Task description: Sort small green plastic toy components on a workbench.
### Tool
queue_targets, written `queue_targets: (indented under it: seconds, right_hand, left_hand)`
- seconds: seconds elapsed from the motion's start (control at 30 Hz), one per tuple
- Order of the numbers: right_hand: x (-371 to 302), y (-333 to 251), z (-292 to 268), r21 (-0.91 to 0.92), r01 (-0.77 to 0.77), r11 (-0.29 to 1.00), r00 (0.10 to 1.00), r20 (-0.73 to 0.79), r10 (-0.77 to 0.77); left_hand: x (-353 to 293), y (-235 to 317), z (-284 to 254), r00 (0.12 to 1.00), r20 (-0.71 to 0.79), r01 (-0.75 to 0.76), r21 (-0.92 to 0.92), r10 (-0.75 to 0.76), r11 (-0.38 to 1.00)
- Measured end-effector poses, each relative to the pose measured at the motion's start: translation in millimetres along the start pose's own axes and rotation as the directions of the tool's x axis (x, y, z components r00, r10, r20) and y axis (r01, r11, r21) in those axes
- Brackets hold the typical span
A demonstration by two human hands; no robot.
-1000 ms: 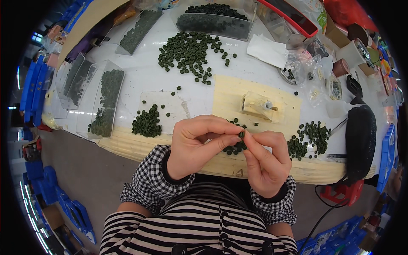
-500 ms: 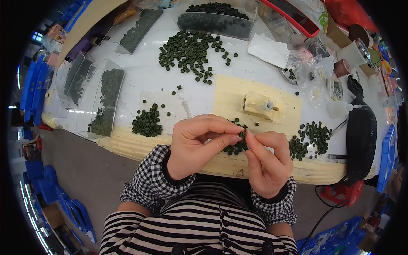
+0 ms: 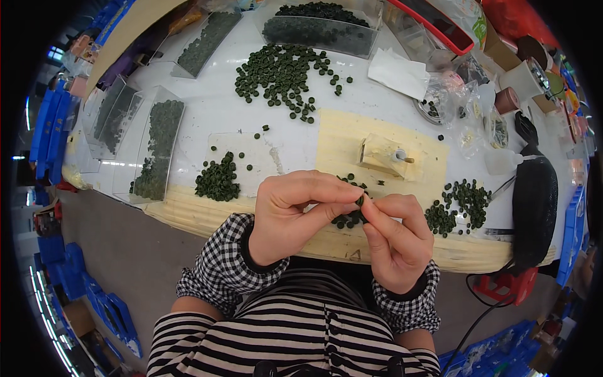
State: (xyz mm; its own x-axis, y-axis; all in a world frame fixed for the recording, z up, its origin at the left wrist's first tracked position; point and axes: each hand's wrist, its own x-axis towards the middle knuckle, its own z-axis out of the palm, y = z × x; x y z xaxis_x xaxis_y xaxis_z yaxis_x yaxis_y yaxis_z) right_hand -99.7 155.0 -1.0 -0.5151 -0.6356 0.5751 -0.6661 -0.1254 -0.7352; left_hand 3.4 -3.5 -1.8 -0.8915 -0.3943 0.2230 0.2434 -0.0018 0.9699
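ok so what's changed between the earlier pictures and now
Hardly anything: the view drifts a touch, so most tabletop things sit slightly farther right in the picture. Nothing was visibly taken up or let go: the left hand still pinches a small dark green round piece, with the right hand's fingertips against it. The pale yellow block and loose dark green heaps stayed put.

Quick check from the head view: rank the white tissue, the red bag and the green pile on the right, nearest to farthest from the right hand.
From the right hand:
1. Green pile, just to its right.
2. White tissue, farther up the table.
3. Red bag, at the upper right.
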Motion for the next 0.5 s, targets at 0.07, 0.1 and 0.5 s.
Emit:
queue_targets:
  seconds: [0.07,0.1,0.5]
  right_hand:
    - [-0.2,0.0,-0.7,0.02,-0.009,1.0,1.0,0.004,0.009]
    - [-0.5,0.0,-1.3,0.03,-0.015,0.999,1.0,0.006,0.015]
    - [-2.6,-1.6,0.2,-0.012,-0.056,0.998,0.998,-0.012,0.056]
  left_hand:
    - [0.1,-0.3,-1.3,1.0,0.018,-0.012,0.008,0.012,1.0]
    - [0.5,-0.2,-1.4,1.0,0.022,-0.012,0.007,0.012,1.0]
    - [0.0,0.2,1.8,0.999,-0.003,0.05,-0.063,-0.05,0.997]
